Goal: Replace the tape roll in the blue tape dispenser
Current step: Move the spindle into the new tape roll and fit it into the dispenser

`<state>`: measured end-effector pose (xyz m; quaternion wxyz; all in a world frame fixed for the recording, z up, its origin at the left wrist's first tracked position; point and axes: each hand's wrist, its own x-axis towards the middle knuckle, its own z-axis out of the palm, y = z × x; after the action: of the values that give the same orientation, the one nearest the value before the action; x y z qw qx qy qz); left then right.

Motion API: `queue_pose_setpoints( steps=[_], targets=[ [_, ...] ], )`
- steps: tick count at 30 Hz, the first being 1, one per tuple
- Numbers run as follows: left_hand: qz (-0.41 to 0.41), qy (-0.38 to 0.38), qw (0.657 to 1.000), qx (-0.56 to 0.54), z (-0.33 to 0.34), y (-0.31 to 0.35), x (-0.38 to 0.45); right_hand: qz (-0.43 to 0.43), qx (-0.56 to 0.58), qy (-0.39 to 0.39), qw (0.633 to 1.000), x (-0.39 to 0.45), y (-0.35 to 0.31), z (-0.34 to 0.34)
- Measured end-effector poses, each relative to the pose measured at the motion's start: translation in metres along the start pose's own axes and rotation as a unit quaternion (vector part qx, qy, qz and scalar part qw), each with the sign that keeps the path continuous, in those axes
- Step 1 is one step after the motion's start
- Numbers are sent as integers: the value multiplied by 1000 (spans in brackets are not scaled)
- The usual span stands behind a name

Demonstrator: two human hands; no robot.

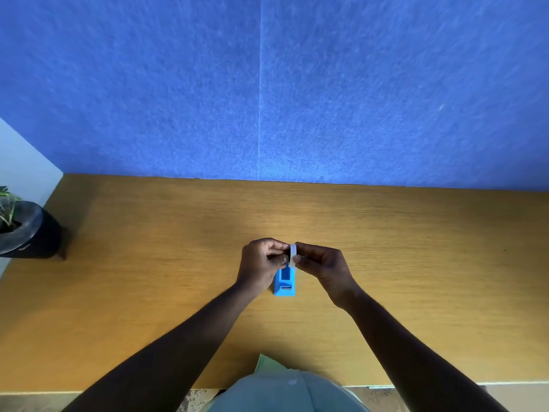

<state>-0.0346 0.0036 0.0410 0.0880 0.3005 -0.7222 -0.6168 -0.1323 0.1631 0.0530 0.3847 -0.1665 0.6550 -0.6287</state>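
Observation:
A small blue tape dispenser (285, 283) stands on the wooden desk (386, 263), its roll slot showing empty from above. Just above its far end I hold a white tape roll (293, 255) edge-on between both hands. My left hand (261, 264) pinches the roll's left side with thumb and fingers and partly covers the dispenser's left edge. My right hand (322, 267) pinches the right side of the roll with its fingertips.
A black pot with a plant (25, 230) sits at the desk's far left corner. A blue felt wall panel (267, 84) rises behind the desk. A pale green sheet (267, 364) pokes over the near edge by my torso.

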Motion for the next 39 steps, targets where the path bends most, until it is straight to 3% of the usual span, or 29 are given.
queue_pose_setpoints(
  steps=[8,26,39],
  targets=[
    [8,34,999,11,6,3,-2,-17,-22,26,999,3,1,6],
    [26,27,999,34,2,8,-3,13,-53,95,994,13,6,5],
    [27,39,997,53,5,10,-2,-1,-57,104,993,16,14,11]
  ],
)
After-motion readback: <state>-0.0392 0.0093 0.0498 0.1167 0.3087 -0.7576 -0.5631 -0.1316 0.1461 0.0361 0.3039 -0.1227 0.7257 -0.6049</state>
